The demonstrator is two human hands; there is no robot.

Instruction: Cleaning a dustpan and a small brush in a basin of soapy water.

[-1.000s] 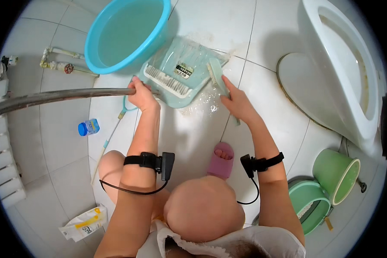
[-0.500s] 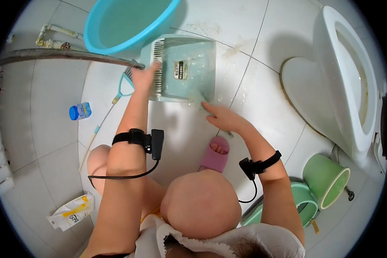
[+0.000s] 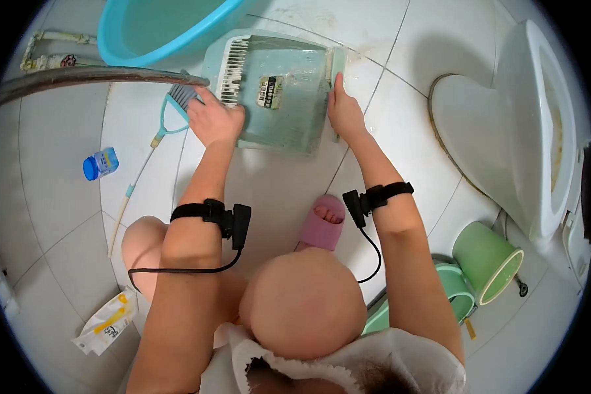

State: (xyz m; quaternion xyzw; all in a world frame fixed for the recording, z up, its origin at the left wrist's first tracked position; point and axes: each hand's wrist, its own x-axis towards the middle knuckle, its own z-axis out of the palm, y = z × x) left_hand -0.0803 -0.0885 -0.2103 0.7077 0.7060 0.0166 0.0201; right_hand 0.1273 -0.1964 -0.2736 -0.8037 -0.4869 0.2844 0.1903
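A pale green, wet dustpan (image 3: 289, 121) with a white comb of teeth along its left side lies tilted in front of me. My left hand (image 3: 215, 119) grips its toothed side, fingers close to the base of the brown pole (image 3: 111, 75), which runs off to the left. My right hand (image 3: 347, 113) is closed on a long, narrow pale green tool (image 3: 339, 64), held along the dustpan's right edge. It looks like a scrubbing brush with short whitish bristles facing the pan; my fingers partly hide it.
A blue basin (image 3: 171, 56) of water stands beyond the dustpan. On the left are a broom (image 3: 167, 115) and a blue jar (image 3: 100, 164); a white packet (image 3: 106, 322) lies nearer. The toilet (image 3: 499, 131), a green bucket (image 3: 486, 262) and a green basin (image 3: 454, 289) stand right.
My right hand and the pale green tool have moved from the pan's lower right corner up to its right edge. The dustpan has shifted slightly left and tilted.
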